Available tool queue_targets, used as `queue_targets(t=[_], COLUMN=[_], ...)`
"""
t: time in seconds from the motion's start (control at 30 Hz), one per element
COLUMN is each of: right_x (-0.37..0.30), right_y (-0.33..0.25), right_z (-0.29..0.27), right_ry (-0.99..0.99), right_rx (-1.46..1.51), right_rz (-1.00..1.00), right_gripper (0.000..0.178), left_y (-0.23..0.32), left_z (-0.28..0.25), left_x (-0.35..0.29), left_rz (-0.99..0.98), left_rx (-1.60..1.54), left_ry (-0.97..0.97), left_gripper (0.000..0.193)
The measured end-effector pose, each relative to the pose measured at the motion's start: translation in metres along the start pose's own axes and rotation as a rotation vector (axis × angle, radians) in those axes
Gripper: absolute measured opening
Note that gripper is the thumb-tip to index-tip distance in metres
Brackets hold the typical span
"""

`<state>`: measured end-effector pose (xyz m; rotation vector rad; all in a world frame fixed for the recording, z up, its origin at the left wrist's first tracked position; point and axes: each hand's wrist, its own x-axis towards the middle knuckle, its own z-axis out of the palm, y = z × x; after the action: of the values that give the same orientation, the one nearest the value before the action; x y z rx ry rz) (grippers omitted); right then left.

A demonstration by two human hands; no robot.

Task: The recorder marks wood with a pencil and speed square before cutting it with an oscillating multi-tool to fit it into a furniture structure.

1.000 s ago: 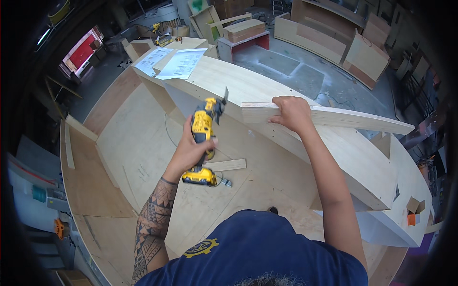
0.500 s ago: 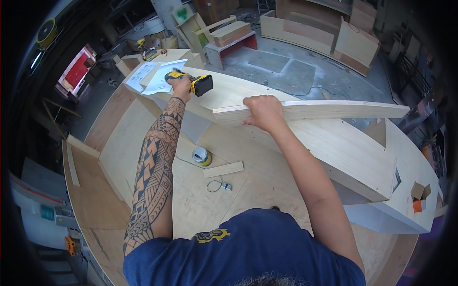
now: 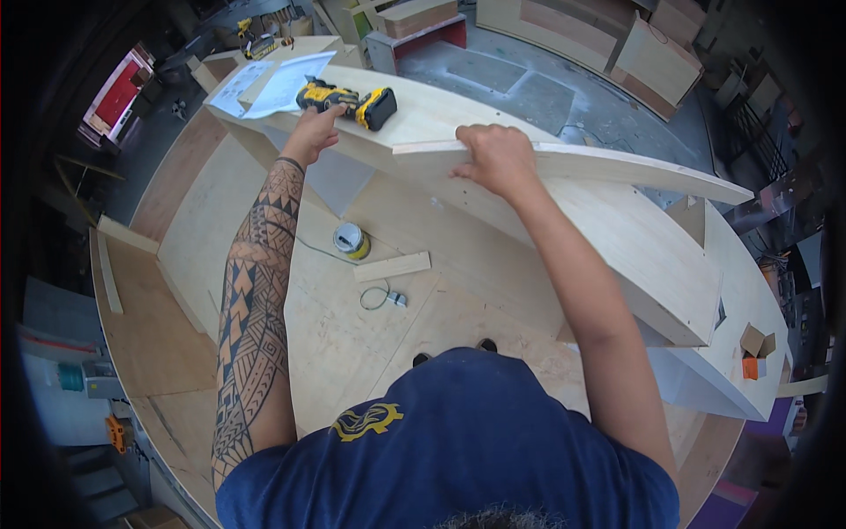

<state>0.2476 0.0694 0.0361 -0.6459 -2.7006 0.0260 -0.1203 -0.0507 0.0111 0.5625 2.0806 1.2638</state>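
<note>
A yellow and black cordless drill [image 3: 346, 100] lies on its side on the pale curved wooden top [image 3: 423, 101], beside some paper sheets [image 3: 286, 84]. At its near side is my left hand [image 3: 317, 134], the index finger stretched toward the drill and the other fingers loosely bent; nothing is in its grasp. My right hand [image 3: 499, 157] is closed over the upper edge of a long curved wooden strip [image 3: 608, 167]. This strip stands on edge above the wooden top, reaching off to the right.
Below, on the wooden base panel, are a tin can [image 3: 351, 240], a short wood offcut [image 3: 392, 266] and a small metal piece with a looped cord [image 3: 397, 300]. A small open cardboard box [image 3: 756, 344] sits at right. Another power tool [image 3: 251, 40] is at the far left.
My left hand has let go of the drill and drawn back toward me, leaving it on the wooden top. My right hand keeps its hold on the strip. The whole view has shifted.
</note>
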Motion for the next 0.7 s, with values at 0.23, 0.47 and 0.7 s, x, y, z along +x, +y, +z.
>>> queue_targets(t=[0.23,0.47,0.7], right_x=[0.014,0.069,0.059], right_y=[0.002,-0.167,-0.261], right_z=[-0.031,-0.18,-0.211], right_ry=[0.147,0.153,0.283], right_rx=[-0.045,0.064,0.237], right_rz=[-0.15,-0.276,-0.756], right_gripper=[0.056,0.049,0.043], left_y=[-0.217,-0.309,-0.15], left_z=[0.008,0.06,0.027], left_x=[-0.092,-0.199,-0.247], left_rz=[0.024,-0.205,0.513], left_rx=[-0.317,-0.331,-0.622], left_ry=[-0.052,-0.201,-0.234], left_gripper=[0.085,0.066,0.085])
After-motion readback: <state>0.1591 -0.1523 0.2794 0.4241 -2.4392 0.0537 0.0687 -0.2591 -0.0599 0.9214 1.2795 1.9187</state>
